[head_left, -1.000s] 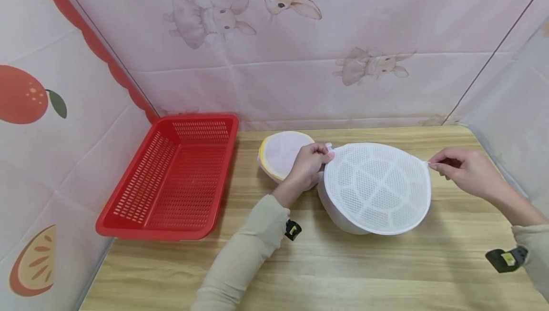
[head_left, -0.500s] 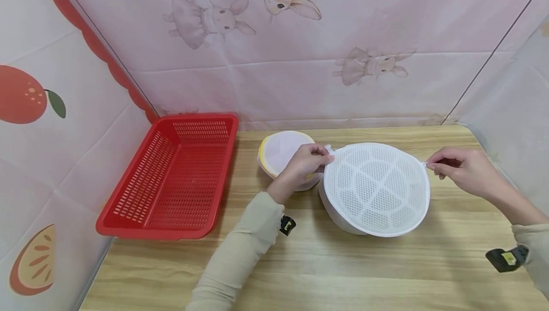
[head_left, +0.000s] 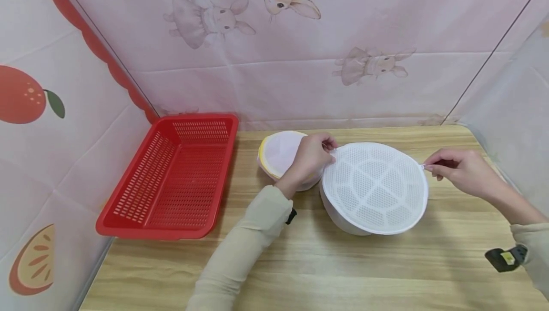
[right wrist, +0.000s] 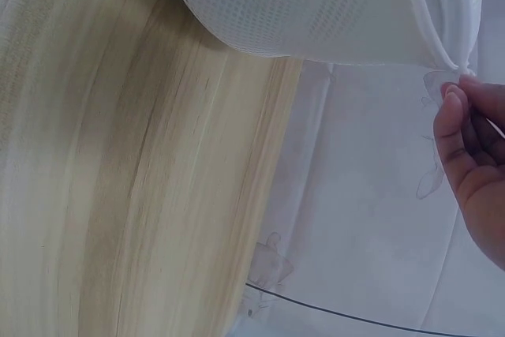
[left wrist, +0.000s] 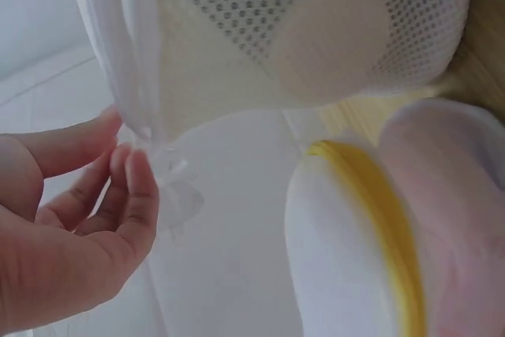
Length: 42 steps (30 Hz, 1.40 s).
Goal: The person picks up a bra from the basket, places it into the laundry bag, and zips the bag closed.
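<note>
A white mesh laundry bag (head_left: pixel 377 187), rounded with a flat lid-like top, stands on the table between the hands. At its left edge my left hand (head_left: pixel 312 155) pinches the rim near the zipper's end; in the left wrist view the thumb and fingertips (left wrist: pixel 136 167) meet there. On the far side my right hand (head_left: pixel 463 170) pinches a small tab at the bag's right edge, which the right wrist view shows at the zipper's end. A pale round shape (left wrist: pixel 331 37) shows through the mesh. Behind my left hand sits a smaller pinkish bag (head_left: pixel 280 151) with a yellow zipper (left wrist: pixel 379 226).
To the left stands a red perforated plastic basket (head_left: pixel 218 196) with nothing seen inside. A wood-grain table (head_left: pixel 326 277) bears everything. Fabric walls (head_left: pixel 291 87) printed with rabbits and fruit close off the back and sides.
My left hand has lifted slightly and turned at the bag's left corner, now covering the small tab seen there before. The bag has shifted a little left; my right hand keeps its pinch.
</note>
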Available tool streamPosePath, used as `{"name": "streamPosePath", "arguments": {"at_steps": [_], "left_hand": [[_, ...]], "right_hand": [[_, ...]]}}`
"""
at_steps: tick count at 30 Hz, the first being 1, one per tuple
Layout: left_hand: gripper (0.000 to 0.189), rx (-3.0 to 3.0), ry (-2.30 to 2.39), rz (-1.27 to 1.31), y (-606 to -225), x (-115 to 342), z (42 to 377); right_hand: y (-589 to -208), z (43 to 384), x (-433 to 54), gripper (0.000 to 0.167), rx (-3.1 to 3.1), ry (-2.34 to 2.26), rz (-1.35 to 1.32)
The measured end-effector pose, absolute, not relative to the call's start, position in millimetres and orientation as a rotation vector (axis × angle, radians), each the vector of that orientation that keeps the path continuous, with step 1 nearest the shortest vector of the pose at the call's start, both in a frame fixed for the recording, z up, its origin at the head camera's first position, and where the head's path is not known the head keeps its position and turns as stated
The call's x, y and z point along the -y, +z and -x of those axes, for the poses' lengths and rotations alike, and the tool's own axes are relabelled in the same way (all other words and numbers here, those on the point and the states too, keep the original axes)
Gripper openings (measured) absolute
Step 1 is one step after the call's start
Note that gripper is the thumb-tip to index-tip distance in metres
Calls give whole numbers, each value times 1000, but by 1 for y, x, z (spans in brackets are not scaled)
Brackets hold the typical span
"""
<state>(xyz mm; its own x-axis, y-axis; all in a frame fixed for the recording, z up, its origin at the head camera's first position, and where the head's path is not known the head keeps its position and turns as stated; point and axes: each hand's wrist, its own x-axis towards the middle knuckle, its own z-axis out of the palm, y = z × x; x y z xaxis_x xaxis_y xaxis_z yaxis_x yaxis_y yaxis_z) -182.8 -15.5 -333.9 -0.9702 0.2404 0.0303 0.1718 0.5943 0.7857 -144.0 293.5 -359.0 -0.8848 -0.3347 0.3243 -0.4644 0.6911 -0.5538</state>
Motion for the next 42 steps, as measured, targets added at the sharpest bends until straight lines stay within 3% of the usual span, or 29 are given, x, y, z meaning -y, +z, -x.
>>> {"name": "streamPosePath", "arguments": {"at_steps": [16,42], "left_hand": [[16,-2727,974,-439,-323,1,207],[8,-2238,1172,-263,-324,8,207]], "right_hand": [[-359,143,-293,13,2742,952,-647],[-356,145,-290,13,2736,857,-665]]}}
